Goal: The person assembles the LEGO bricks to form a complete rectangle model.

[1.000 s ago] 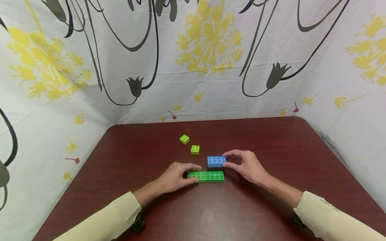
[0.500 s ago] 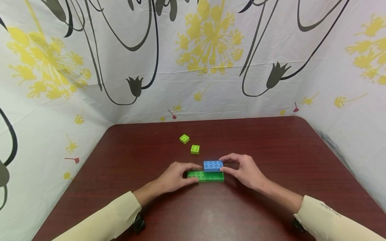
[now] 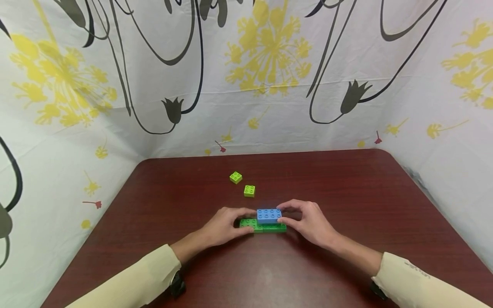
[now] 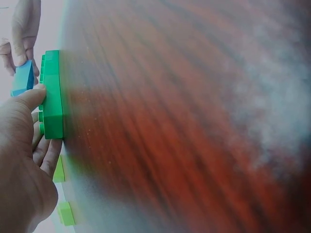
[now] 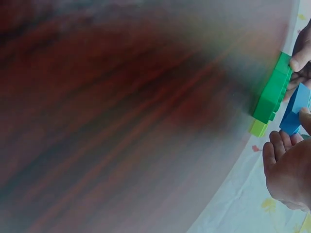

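Observation:
Two green bricks [image 3: 274, 228] lie end to end on the table. My left hand [image 3: 224, 226] grips the left one between thumb and fingers; the left wrist view shows the thumb on the green brick [image 4: 54, 111]. My right hand [image 3: 313, 222] pinches the right end of a blue brick [image 3: 269, 216]. In both wrist views, a gap separates the blue brick [image 5: 294, 109] from the studs of the green bricks [image 5: 273, 92]. From the head view it overlaps the middle of the green pair, covering part of their studs.
Two small lime bricks, one at the back [image 3: 236, 177] and one nearer [image 3: 249, 191], lie on the dark red table [image 3: 331, 175] beyond my hands. A patterned white cloth [image 3: 246, 128] stands around the table's back and sides.
My right hand has moved left and nearer to me with the blue brick, from behind the right green brick to above the middle of the green pair. My left hand has stayed in place.

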The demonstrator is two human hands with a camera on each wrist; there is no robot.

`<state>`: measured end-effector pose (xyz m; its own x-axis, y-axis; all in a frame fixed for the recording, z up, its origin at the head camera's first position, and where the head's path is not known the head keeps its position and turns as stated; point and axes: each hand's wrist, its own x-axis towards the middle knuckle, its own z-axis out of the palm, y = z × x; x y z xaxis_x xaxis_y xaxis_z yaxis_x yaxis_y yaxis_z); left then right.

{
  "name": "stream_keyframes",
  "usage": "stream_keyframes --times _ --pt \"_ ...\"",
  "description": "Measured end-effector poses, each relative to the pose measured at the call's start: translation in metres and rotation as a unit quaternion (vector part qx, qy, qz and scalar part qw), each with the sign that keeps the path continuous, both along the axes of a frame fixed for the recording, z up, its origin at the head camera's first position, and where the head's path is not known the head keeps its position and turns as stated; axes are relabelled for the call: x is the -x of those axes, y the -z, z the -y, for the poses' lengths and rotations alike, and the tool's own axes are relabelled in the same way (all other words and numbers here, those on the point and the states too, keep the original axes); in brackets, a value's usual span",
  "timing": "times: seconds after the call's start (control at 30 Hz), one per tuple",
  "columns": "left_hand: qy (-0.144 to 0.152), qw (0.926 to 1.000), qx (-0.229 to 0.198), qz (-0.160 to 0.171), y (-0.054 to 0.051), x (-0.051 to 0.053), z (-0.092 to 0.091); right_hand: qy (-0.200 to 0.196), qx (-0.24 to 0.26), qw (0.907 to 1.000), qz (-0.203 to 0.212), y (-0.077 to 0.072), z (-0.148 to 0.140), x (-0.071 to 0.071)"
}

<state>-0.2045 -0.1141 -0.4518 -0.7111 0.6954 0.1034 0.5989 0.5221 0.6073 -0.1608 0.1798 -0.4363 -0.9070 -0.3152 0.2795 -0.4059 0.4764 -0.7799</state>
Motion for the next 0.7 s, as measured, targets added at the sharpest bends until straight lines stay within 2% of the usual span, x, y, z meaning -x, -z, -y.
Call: stream_keyframes --times 0.7 --pt "-0.009 0.9998 -0.002 0.016 -0.001 -0.001 0.001 -0.024 -0.002 0.9997 -0.004 0.004 0.011 0.001"
